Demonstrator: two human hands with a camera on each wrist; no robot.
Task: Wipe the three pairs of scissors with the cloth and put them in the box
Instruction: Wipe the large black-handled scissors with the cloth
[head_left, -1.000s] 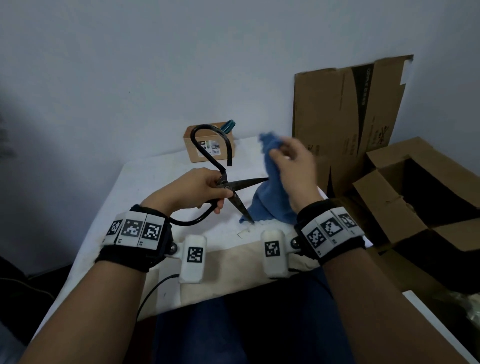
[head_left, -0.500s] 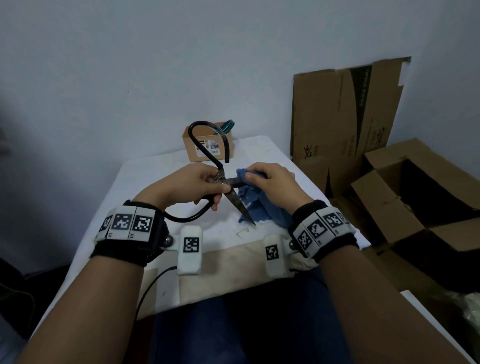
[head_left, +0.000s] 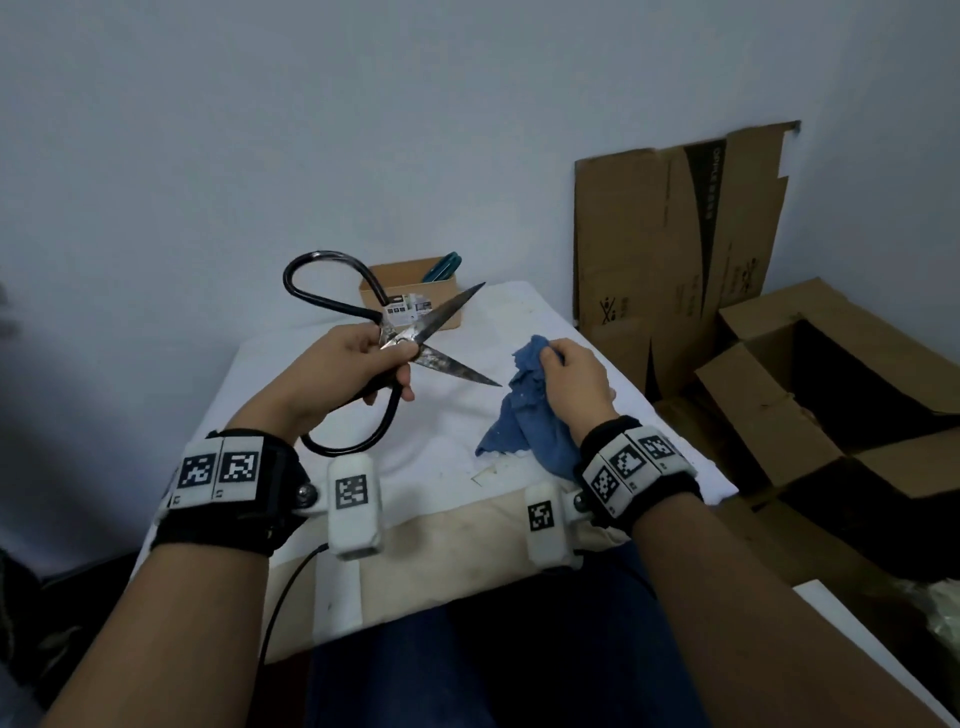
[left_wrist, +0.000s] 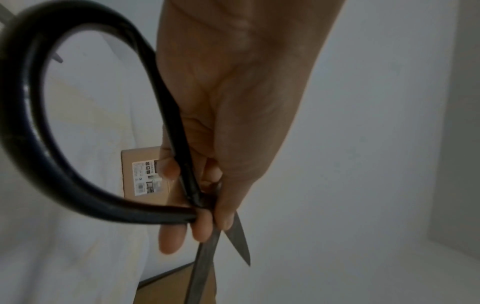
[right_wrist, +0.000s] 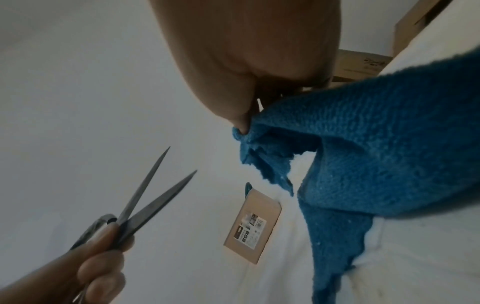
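left hand (head_left: 358, 371) grips scissors (head_left: 415, 338) at pivot, blades splayed, pointing right toward cloth (head_left: 524, 410) bunched in right hand (head_left: 574, 382); small gap between.

Head view looks down; wrist views sit close — all share the small box (head_left: 415, 297).

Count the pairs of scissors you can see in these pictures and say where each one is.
2: black-handled scissors in the left hand; teal handles sticking out of the small box. Others may be hidden inside.
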